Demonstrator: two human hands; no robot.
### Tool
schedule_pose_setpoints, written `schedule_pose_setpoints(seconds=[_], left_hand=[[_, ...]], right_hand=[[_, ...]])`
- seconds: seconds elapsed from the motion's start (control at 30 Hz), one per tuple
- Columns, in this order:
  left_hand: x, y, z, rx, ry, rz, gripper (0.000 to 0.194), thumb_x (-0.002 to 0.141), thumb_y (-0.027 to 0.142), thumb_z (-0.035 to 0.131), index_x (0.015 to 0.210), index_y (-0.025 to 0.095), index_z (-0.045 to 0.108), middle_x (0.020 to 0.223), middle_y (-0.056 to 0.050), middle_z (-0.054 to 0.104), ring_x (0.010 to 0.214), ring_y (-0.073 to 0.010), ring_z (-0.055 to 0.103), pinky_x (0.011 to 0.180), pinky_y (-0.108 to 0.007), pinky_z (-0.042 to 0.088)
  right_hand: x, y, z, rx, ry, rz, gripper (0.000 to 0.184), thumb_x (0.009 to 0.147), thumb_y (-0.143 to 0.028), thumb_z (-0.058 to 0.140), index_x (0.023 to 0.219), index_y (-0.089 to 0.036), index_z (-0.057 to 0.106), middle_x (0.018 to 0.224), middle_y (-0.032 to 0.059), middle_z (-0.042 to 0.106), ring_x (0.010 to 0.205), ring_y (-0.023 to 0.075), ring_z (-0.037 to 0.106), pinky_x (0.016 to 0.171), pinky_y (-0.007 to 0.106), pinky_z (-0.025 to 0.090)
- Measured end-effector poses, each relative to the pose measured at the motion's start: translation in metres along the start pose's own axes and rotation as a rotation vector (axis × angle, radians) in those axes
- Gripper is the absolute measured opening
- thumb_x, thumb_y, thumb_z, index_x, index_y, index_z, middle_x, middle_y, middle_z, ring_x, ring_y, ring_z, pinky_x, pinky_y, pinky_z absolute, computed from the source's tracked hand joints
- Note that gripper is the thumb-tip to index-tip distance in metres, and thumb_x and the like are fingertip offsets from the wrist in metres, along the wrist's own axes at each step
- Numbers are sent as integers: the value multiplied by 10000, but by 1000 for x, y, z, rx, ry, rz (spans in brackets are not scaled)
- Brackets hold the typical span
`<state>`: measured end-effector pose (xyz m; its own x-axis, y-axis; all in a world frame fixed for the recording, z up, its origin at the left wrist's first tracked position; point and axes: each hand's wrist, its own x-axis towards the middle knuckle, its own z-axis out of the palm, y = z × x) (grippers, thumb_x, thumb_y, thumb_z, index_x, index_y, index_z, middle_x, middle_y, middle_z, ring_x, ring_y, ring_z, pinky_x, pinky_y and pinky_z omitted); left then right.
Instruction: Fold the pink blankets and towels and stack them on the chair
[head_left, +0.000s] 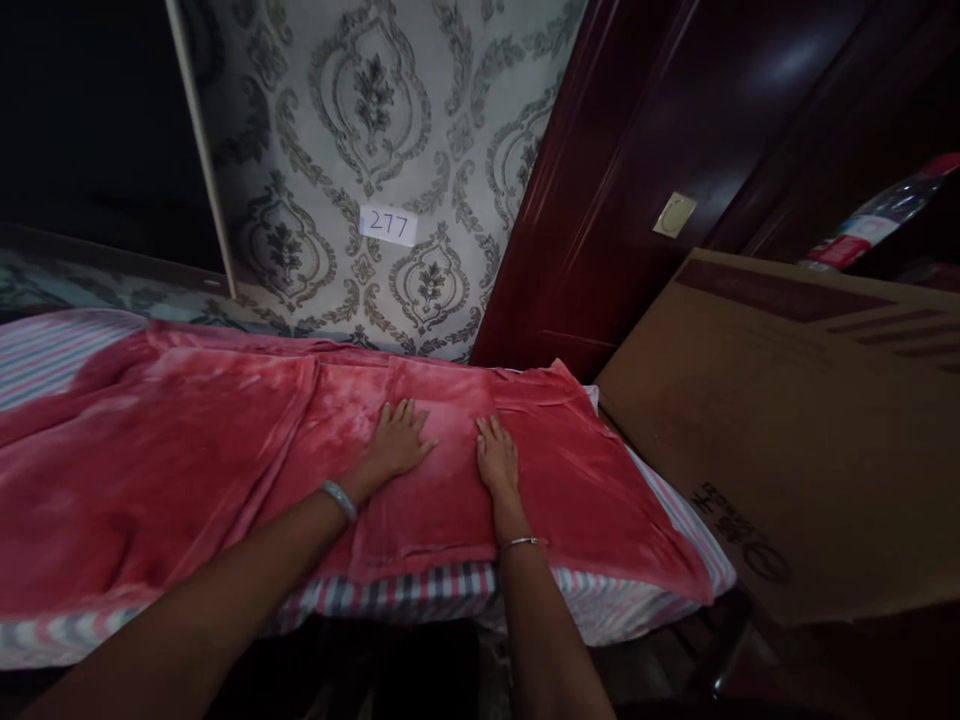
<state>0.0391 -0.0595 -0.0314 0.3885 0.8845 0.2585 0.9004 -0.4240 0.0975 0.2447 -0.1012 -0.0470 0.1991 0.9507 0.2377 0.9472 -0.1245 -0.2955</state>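
The red blanket (450, 505) lies spread over a striped sheet (442, 592), its middle layered in folds. The left hand (399, 440) rests on it, fingers open and spread; the right hand (497, 460) lies near, fingers straight and open on the cloth. To the right stands a cardboard box (787, 430), a bottle (870, 225) by its far edge; behind, patterned wallpaper (371, 100) bears a paper slip (388, 225) reading 277

blanket (450, 490): red-pink | sheet (465, 584): pink-grey-white stripes | wallpaper (454, 160): grey damask medallions | box (772, 420): brown | panel (600, 190): dark red
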Motion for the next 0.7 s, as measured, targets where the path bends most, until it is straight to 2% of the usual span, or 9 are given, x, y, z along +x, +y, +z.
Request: schedule_pose_setpoints(seconds=[0.13, 0.27, 0.33, 0.4, 0.5, 0.6, 0.7], left_hand=[[-11, -18, -4, 9, 35, -46, 699, 960, 533, 436, 1502, 93, 460, 1593, -238, 370, 1513, -377, 294, 1213, -644, 183], [-15, -19, -4, -4, 44, -45, 672, 965, 499, 435, 1500, 92, 462, 1592, -237, 372, 1508, -373, 307, 1193, -640, 252], [-14, -18, -4, 0, 44, -45, 666, 967, 491, 435, 1497, 88, 466, 1592, -240, 370, 1508, -372, 306, 1188, -637, 270], [-14, -18, -4, 11, 45, -44, 664, 968, 492, 436, 1495, 90, 470, 1596, -237, 364, 1511, -370, 301, 1187, -633, 277], [-14, -19, -4, 39, 46, -44, 658, 975, 493, 424, 1499, 97, 467, 1600, -228, 360, 1513, -361, 302, 1189, -623, 280], [-15, -19, -5, 51, 31, -53, 652, 980, 486, 420, 1507, 104, 460, 1602, -220, 357, 1511, -353, 310, 1196, -609, 281], [-18, -18, -8, 39, 10, -73, 650, 974, 481, 436, 1517, 124, 450, 1608, -206, 352, 1512, -346, 310, 1206, -596, 277]], right_hand=[[-2, -1, 0, 23, 11, -3, 515, 1034, -300, 310, 1530, -293, 452, 1644, 39, 355, 1452, 253, 394, 1178, 449, 326], [5, -5, -8, 18, -64, 51, 507, 1027, -307, 328, 1511, -315, 478, 1642, 33, 360, 1463, 262, 386, 1155, 482, 360], [16, -10, -17, 9, -95, 90, 488, 1014, -306, 355, 1468, -337, 531, 1619, 26, 403, 1474, 288, 368, 1134, 541, 373], [32, -18, -28, 1, -77, 109, 490, 1010, -299, 352, 1462, -320, 539, 1609, 35, 419, 1500, 295, 322, 1151, 579, 339], [56, -32, -37, 9, -4, 85, 547, 1022, -285, 305, 1560, -238, 393, 1665, 51, 306, 1550, 245, 205, 1211, 526, 262], [67, -41, -29, 27, 12, 28, 596, 1024, -286, 300, 1612, -202, 249, 1700, 47, 191, 1572, 214, 114, 1233, 508, 221], [66, -39, -11, 63, -81, 11, 586, 1036, -339, 286, 1609, -219, 256, 1697, 43, 198, 1571, 219, 119, 1230, 536, 216]])
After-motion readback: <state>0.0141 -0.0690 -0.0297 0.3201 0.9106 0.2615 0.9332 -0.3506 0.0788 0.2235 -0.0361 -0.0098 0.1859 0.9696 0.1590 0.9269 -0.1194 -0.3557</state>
